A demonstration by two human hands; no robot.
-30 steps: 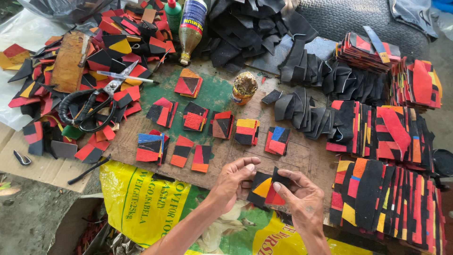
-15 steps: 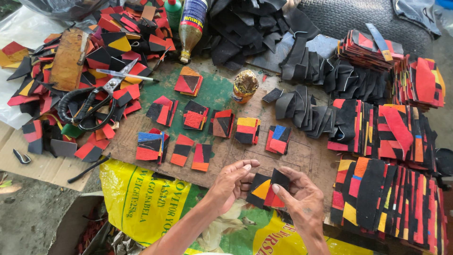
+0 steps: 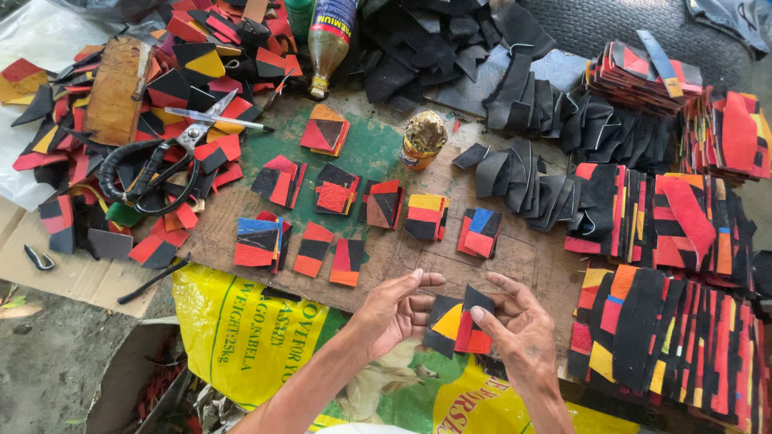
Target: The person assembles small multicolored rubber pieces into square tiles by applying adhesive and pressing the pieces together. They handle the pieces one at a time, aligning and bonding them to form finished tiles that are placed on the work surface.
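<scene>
My left hand (image 3: 394, 309) and my right hand (image 3: 515, 325) together hold a small square patch (image 3: 454, 321) of black, yellow and red rubber pieces, low in the head view over the near edge of the wooden board (image 3: 386, 257). Fingers of both hands pinch its sides. Just beyond the hands several similar multicoloured square stacks (image 3: 426, 215) lie in rows on the board. A small open tin of glue (image 3: 423, 138) stands further back.
Large black-handled scissors (image 3: 153, 165) lie on a heap of red and black scraps at left. A plastic bottle (image 3: 328, 36) lies at the top. Rows of stacked coloured pieces (image 3: 667, 321) fill the right side. A yellow printed sack (image 3: 249, 337) lies below the board.
Both hands have kept hold of the patch and shifted it slightly; my fingers have adjusted along its edges. Nothing else has moved.
</scene>
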